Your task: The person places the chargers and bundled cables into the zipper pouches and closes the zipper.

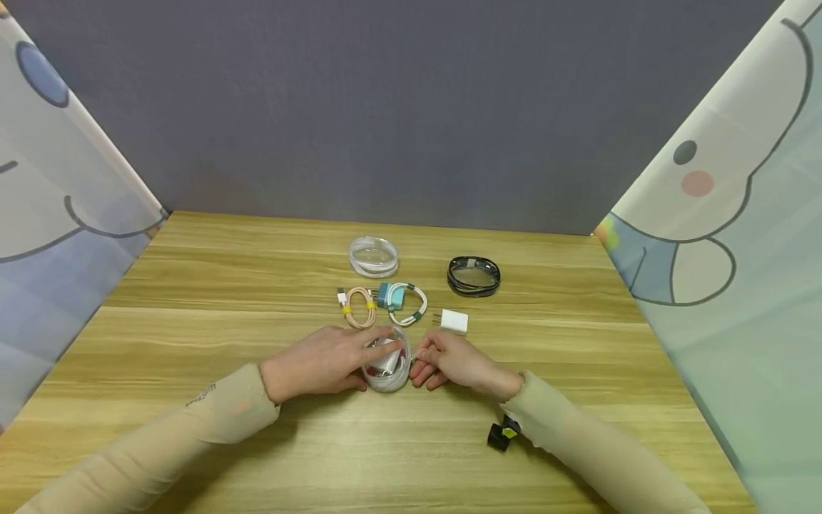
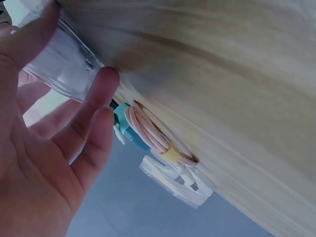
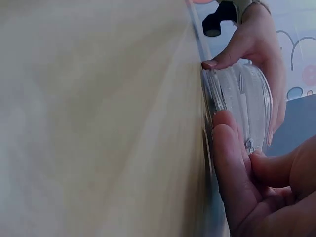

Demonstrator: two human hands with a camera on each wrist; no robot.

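In the head view, a round clear zip pouch point(image 1: 390, 384) lies on the wooden table, with a white charger point(image 1: 387, 360) and something red inside. My left hand point(image 1: 330, 363) holds the pouch from its left side, fingers over the top and thumb low at the near edge. At the pouch's right edge, my right hand point(image 1: 454, 358) pinches the small metal zipper pull point(image 3: 249, 144) between thumb and forefinger, as the right wrist view shows. The left wrist view has the left fingers point(image 2: 94, 133) curved about the pouch, whose far side is hidden.
Just beyond the hands lie a pink cable point(image 1: 361, 308), a blue charger point(image 1: 393, 295), a white cable point(image 1: 420, 314) and a white plug point(image 1: 454, 322). Farther back are another clear pouch point(image 1: 374, 257) and a black-edged pouch point(image 1: 474, 277). A grey panel point(image 1: 385, 107) stands behind.
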